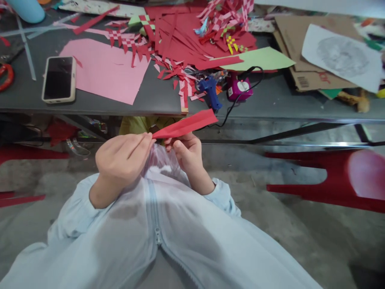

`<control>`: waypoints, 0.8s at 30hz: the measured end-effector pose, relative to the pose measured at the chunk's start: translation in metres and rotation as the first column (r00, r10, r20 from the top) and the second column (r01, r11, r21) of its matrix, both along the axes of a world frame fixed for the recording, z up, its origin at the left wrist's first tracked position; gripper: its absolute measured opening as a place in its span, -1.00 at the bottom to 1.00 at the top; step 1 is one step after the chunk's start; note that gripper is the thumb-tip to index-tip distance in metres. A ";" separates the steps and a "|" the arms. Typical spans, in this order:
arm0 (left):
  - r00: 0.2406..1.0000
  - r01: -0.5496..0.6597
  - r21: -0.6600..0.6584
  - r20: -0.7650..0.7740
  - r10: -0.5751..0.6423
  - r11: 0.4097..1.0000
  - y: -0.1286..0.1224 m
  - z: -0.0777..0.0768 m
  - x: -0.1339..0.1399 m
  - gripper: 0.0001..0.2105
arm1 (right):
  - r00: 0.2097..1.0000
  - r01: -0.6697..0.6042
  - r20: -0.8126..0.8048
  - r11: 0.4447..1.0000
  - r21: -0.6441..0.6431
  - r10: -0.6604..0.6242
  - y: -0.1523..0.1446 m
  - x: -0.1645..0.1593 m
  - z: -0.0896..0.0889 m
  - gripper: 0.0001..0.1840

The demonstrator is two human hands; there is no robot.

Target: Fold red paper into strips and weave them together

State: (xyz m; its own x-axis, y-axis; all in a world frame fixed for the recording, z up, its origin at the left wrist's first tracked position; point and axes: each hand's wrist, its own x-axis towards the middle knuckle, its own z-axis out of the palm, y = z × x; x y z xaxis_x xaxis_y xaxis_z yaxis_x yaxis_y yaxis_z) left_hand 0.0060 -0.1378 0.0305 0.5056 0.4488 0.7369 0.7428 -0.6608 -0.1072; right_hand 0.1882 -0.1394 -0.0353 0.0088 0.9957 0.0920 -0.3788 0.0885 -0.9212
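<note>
A folded strip of red paper [186, 125] slants up to the right just in front of the table's edge, over my lap. My left hand [124, 156] is closed on its narrow left end, pinching it between thumb and fingertips. Under the strip's middle, my right hand [190, 154] has its fingers curled against the lower edge, partly hidden behind the paper. Its thumb is bent and shows in front. Beyond the strip, a blue glue gun [211, 91] lies near the table edge.
On the grey table [120, 105] lie a phone [59, 79], pink paper [110, 70], red paper sheets [183, 34], woven paper strips, green paper [261, 58] and a purple box [240, 87] with a black cable. Orange-handled scissors [6, 76] sit far left; cardboard [309, 76] lies right. Red stools flank me.
</note>
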 end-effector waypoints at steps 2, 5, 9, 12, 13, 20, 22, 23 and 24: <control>1.000 -0.011 0.013 -0.012 0.011 1.000 0.000 -0.001 0.002 -0.90 | 1.000 0.010 -0.019 0.997 -0.077 -0.012 0.000 -0.001 0.005 -0.57; 1.000 0.004 0.015 -0.016 -0.004 1.000 -0.001 -0.001 0.005 -0.90 | 0.999 0.041 -0.020 0.986 -0.161 -0.044 0.000 -0.001 0.011 -0.55; 0.998 0.046 0.007 -0.037 -0.045 0.999 -0.003 0.000 0.006 -0.88 | 0.997 0.039 -0.059 0.982 -0.186 -0.051 0.000 -0.001 0.011 -0.58; 0.997 0.069 0.012 -0.036 -0.068 0.998 -0.003 -0.001 0.007 -0.88 | 0.995 0.032 -0.092 0.983 -0.183 -0.050 0.000 -0.002 0.009 -0.64; 0.997 0.072 0.005 -0.030 -0.072 0.997 -0.003 -0.001 0.007 -0.88 | 0.994 0.029 -0.094 0.983 -0.181 -0.047 0.000 -0.002 0.009 -0.66; 0.999 0.029 -0.139 -0.015 -0.032 0.990 -0.005 -0.005 0.009 -0.81 | 0.997 0.045 -0.045 0.981 -0.191 -0.055 -0.001 -0.004 0.003 -0.63; 0.999 0.040 -0.170 0.006 -0.040 0.985 -0.006 -0.007 0.009 -0.81 | 0.996 0.056 -0.053 0.979 -0.197 -0.068 -0.002 -0.005 0.002 -0.62; 0.999 0.043 -0.186 0.022 -0.039 0.982 -0.006 -0.007 0.009 -0.81 | 0.995 0.063 -0.063 0.978 -0.201 -0.077 -0.003 -0.006 0.002 -0.63; 0.999 0.039 -0.206 0.036 -0.032 0.978 -0.006 -0.008 0.009 -0.82 | 0.993 0.070 -0.076 0.977 -0.201 -0.087 -0.004 -0.007 0.002 -0.65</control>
State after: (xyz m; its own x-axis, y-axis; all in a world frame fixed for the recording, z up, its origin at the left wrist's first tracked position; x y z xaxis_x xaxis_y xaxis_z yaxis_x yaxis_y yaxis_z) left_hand 0.0150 -0.1442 0.0224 0.5013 0.5755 0.6462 0.7192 -0.6923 0.0585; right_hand 0.1815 -0.1430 -0.0331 0.0870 0.9900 -0.1112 -0.4547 -0.0598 -0.8886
